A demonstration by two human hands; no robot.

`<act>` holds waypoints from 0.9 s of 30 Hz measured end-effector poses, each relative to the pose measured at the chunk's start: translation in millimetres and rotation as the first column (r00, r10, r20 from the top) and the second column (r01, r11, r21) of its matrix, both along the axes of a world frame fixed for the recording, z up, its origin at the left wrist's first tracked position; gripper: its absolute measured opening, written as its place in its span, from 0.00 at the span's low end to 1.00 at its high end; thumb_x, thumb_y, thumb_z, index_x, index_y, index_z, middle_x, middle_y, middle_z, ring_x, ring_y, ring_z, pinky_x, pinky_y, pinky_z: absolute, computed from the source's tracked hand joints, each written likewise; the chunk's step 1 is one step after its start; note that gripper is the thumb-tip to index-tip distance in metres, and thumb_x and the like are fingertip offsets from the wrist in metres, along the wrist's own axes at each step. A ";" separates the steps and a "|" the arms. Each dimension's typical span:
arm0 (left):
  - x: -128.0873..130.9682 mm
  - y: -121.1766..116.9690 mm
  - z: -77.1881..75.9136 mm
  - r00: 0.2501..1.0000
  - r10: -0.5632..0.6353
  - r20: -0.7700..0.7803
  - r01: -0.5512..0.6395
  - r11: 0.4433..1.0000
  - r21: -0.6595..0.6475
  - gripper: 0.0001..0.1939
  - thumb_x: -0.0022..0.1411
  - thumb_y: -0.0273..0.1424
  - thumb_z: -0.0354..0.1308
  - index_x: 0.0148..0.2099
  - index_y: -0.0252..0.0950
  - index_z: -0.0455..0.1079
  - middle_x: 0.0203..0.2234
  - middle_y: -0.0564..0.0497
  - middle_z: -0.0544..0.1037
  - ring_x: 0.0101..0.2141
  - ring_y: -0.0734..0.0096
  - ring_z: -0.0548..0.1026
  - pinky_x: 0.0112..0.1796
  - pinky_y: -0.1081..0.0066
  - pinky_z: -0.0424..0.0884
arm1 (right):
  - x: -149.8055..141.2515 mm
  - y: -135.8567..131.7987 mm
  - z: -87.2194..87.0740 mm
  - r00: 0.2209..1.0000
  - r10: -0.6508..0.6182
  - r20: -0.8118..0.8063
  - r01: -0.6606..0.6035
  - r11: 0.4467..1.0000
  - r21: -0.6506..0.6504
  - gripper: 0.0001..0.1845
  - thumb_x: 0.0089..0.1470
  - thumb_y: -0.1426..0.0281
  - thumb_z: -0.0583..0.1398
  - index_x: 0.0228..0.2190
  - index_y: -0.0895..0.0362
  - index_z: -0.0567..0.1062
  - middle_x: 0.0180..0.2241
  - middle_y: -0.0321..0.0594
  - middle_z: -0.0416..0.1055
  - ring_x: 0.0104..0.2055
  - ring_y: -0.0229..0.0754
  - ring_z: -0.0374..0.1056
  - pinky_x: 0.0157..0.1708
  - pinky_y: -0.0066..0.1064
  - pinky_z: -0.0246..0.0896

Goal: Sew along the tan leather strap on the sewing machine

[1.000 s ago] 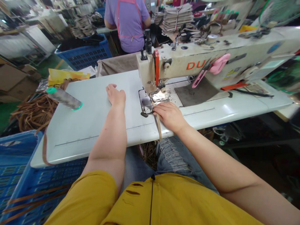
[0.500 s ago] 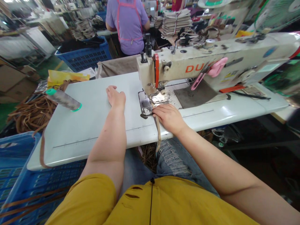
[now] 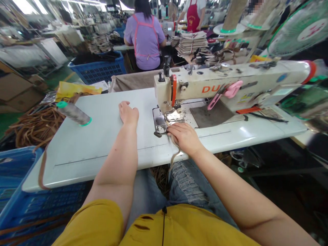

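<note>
A white sewing machine [image 3: 205, 89] with orange lettering stands on the pale table. Just in front of its presser foot and metal plate, my right hand [image 3: 185, 137] is closed on a narrow tan strap [image 3: 175, 158], fingertips pressed down beside the plate. The strap's tail bends over the table's front edge towards my lap. To the left of the machine, my left hand [image 3: 128, 113] rests on the bare tabletop [image 3: 102, 136], thumb apart and fingers loosely bent, holding nothing. A grey thread cone [image 3: 74, 113] with green ends lies farther left.
Brown strips [image 3: 38, 126] lie heaped beyond the table's left end, above a blue crate [image 3: 15, 177]. Pink-handled snips [image 3: 233, 89] hang on the machine arm. A fan [image 3: 302, 29] stands at right. A person in a purple shirt [image 3: 147, 41] works ahead, near stacked pieces [image 3: 192, 43].
The view has tilted up, so everything sits lower in the picture. The strap's tail now curves more beside my right hand. Both hands stay in about the same places on the table.
</note>
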State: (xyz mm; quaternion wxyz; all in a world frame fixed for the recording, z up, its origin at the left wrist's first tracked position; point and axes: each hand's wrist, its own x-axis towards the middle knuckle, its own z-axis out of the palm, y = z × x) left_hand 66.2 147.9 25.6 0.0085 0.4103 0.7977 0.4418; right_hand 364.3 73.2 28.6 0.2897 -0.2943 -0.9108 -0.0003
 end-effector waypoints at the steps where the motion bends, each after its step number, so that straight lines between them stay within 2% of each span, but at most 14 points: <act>1: 0.1 -0.4 0.2 1.000 0.004 -0.002 -0.004 1.000 -0.003 0.20 0.57 0.17 0.59 0.47 0.41 0.60 0.55 0.42 0.70 0.62 0.55 0.71 0.66 0.56 0.64 | 0.0 -0.2 0.2 1.000 0.001 -0.006 -0.001 1.000 -0.003 0.14 0.74 0.64 0.56 0.49 0.55 0.81 0.50 0.43 0.82 0.56 0.51 0.74 0.54 0.44 0.65; 13: 3.6 -2.8 5.4 1.000 0.003 0.020 -0.003 0.999 -0.036 0.20 0.58 0.18 0.59 0.47 0.42 0.59 0.56 0.39 0.70 0.60 0.53 0.72 0.63 0.55 0.66 | 2.2 2.4 -2.6 0.999 0.000 -0.054 -0.003 0.999 -0.050 0.11 0.72 0.65 0.60 0.49 0.54 0.80 0.49 0.44 0.82 0.55 0.52 0.75 0.55 0.47 0.68; 18: 5.1 -5.1 6.1 0.999 0.014 0.031 -0.013 1.000 -0.028 0.20 0.58 0.18 0.60 0.47 0.43 0.59 0.56 0.41 0.70 0.60 0.52 0.73 0.63 0.55 0.66 | 3.2 3.3 -4.1 0.996 0.009 -0.085 -0.015 0.997 -0.071 0.11 0.71 0.66 0.60 0.49 0.52 0.81 0.51 0.44 0.82 0.57 0.53 0.75 0.56 0.49 0.68; 27: 6.1 -7.6 4.5 1.000 0.001 0.000 -0.001 1.000 -0.030 0.19 0.59 0.19 0.60 0.50 0.40 0.62 0.55 0.41 0.71 0.61 0.52 0.71 0.64 0.55 0.66 | 1.9 3.2 -1.2 0.999 -0.012 -0.039 0.008 0.994 -0.106 0.12 0.73 0.65 0.59 0.52 0.53 0.79 0.55 0.44 0.80 0.59 0.51 0.74 0.58 0.48 0.68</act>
